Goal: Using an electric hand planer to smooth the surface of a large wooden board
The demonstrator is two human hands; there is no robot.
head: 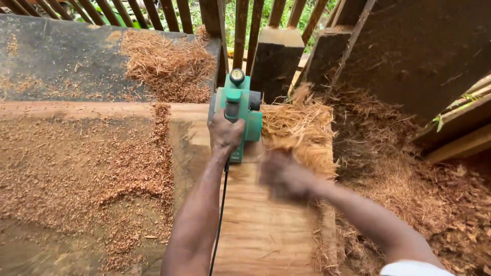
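- We judge the green electric planer (239,110) heavy and rigid, best held by its top handle; it sits near the far end of the wooden plank (261,225).
- Our left hand (225,134) is clenched around that handle, cord (220,220) trailing back.
- Our right hand (283,176) is blurred over the plank's right edge; we cannot tell its grip.
- Light, loose shavings (302,130) heap beside the planer; sawdust (102,163) covers the left surface, slatted fence (240,30) beyond.
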